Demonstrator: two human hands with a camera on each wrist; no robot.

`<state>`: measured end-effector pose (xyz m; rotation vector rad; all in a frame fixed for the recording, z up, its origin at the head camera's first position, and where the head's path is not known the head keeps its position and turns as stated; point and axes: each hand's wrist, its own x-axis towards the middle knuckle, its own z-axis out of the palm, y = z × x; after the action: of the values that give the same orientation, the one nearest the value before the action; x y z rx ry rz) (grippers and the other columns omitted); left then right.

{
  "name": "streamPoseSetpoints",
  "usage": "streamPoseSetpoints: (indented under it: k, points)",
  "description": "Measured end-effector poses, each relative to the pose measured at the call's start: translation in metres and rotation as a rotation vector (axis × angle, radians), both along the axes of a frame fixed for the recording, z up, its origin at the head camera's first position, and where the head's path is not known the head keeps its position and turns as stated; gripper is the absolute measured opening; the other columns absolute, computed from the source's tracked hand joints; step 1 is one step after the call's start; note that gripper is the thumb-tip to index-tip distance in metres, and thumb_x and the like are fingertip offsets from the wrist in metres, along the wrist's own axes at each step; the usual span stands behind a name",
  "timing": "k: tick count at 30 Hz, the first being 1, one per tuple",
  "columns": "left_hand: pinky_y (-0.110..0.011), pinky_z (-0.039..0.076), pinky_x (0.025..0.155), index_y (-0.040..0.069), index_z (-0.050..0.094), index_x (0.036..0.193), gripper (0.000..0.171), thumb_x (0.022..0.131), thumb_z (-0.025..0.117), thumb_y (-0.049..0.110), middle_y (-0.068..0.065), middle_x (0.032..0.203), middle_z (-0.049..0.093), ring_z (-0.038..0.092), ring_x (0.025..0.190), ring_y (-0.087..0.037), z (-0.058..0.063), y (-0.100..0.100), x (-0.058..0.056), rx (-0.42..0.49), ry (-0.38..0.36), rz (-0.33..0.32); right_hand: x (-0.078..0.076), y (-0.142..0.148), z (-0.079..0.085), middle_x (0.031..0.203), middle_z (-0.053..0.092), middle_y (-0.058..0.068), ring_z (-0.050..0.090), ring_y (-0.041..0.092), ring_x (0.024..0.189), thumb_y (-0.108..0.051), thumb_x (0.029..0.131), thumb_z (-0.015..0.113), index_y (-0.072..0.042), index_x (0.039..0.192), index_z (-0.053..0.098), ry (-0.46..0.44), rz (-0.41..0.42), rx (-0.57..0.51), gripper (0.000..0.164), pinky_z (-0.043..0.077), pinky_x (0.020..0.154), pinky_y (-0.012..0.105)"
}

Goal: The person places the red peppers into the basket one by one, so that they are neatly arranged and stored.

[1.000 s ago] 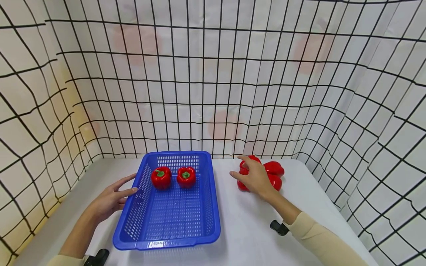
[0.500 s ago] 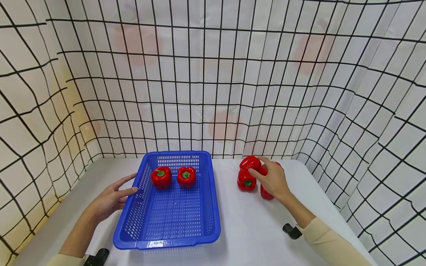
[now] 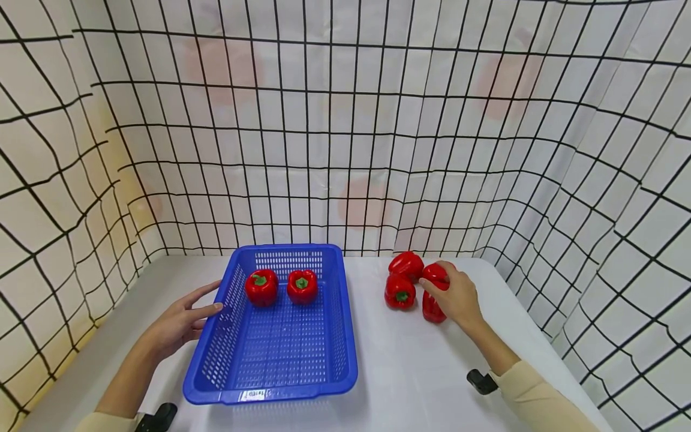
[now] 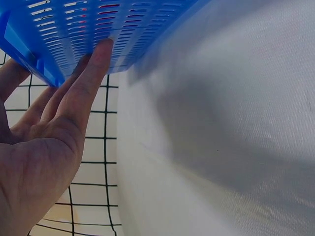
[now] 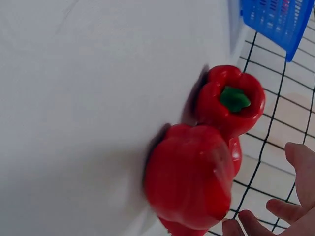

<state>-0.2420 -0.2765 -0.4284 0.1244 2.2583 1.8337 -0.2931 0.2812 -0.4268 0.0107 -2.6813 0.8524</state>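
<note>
My left hand [image 3: 175, 327] rests at the left side of a blue plastic basket [image 3: 351, 336], fingers extended against its slotted wall, as the left wrist view shows. Two red bell peppers [image 3: 261, 288] with green stems sit inside, near the far end. To the right of the basket, several more peppers [image 3: 400, 292] lie in a cluster. My right hand [image 3: 460, 297] is over the cluster's right side, thumb and fingers spread near the back right pepper [image 3: 435, 273]. In the right wrist view the fingers [image 5: 295, 157] stand apart from the nearest pepper [image 5: 189, 177].
A white tabletop [image 3: 396, 372] lies under everything. White walls with a black grid [image 3: 335, 132] enclose its back and both sides. Black wrist cameras [image 3: 482, 381] are worn at both sleeves.
My right hand has moved right across the pepper cluster, uncovering the left peppers and coming to the back right one. The left hand and the basket have stayed put.
</note>
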Motion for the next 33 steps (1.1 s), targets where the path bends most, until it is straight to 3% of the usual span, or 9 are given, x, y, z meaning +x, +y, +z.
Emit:
streamPoseSetpoints:
  k: [13,24,33]
  points:
    - [-0.045,0.062,0.084,0.016,0.014,0.164,0.081,0.101,0.063,0.032,-0.03,0.138,0.059,0.075,0.1,-0.037,-0.002,-0.001,0.0,-0.005,0.017,-0.001,-0.002,0.016,-0.012,0.125,0.06,0.03,0.056,0.043,0.108,-0.034,0.094,0.068,0.001,0.146,0.045,-0.007,-0.055,0.044,0.066,0.06,0.082,0.056]
    - [-0.044,0.062,0.084,0.015,0.013,0.164,0.081,0.102,0.062,0.031,-0.03,0.139,0.059,0.075,0.101,-0.038,0.001,0.0,0.001,0.001,0.012,-0.01,-0.001,0.02,-0.022,0.13,0.057,0.034,0.058,0.05,0.111,-0.037,0.097,0.065,0.001,0.149,0.034,-0.135,-0.062,0.08,0.071,0.06,0.085,0.057]
    - [-0.044,0.062,0.085,0.016,0.014,0.164,0.081,0.101,0.062,0.032,-0.03,0.139,0.058,0.075,0.101,-0.038,0.0,0.0,0.0,-0.001,0.009,-0.007,-0.002,0.022,-0.028,0.134,0.056,0.036,0.058,0.054,0.118,-0.036,0.098,0.064,-0.003,0.15,0.032,-0.183,-0.048,0.095,0.069,0.058,0.088,0.06]
